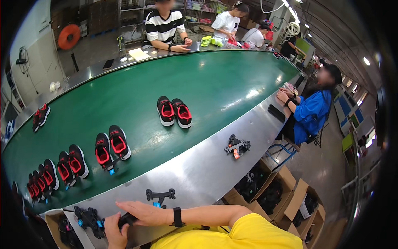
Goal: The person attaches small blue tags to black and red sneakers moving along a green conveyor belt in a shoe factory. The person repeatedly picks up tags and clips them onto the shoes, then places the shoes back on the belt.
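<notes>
Low over the steel ledge, my left hand is closed round a small black piece, mostly covered by fingers; its kind does not show. My right hand reaches across above it, fingers stretched out and the palm against or just over the piece. A black wristband circles my right wrist. Just left of my hands lies a heap of black plastic hangers with blue tags. Beyond my right wrist, another black hanger with a blue tag lies on the ledge.
Pairs of black-and-red shoes stand on the green conveyor belt. Black hangers with an orange tag and a phone lie on the ledge. Open cartons sit below right. A person in blue sits right; several work opposite.
</notes>
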Demonstrator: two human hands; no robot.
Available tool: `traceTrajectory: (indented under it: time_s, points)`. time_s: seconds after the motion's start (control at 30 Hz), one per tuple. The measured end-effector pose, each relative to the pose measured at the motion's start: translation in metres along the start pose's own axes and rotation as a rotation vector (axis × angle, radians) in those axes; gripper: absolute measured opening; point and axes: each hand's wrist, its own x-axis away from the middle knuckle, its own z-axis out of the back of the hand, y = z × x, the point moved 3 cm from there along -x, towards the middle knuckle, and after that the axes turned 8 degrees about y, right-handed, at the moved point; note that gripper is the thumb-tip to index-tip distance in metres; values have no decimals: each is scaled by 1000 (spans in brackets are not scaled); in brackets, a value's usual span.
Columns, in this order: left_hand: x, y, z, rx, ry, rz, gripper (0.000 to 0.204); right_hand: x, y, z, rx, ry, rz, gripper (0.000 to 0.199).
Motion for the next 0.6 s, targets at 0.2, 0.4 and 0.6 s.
traceTrajectory:
  time_s: [0.2,0.4,0.6]
  points:
    - [11,-18,-18,23,160,130,58,6,20,-10,15,14,-3,55]
    - [15,-19,-23,153,200,255,54,-1,22,-5,-35,-79,45,36]
    - [-1,-15,-29,-118,157,107,46,2,21,-2,-12,-61,-34,62]
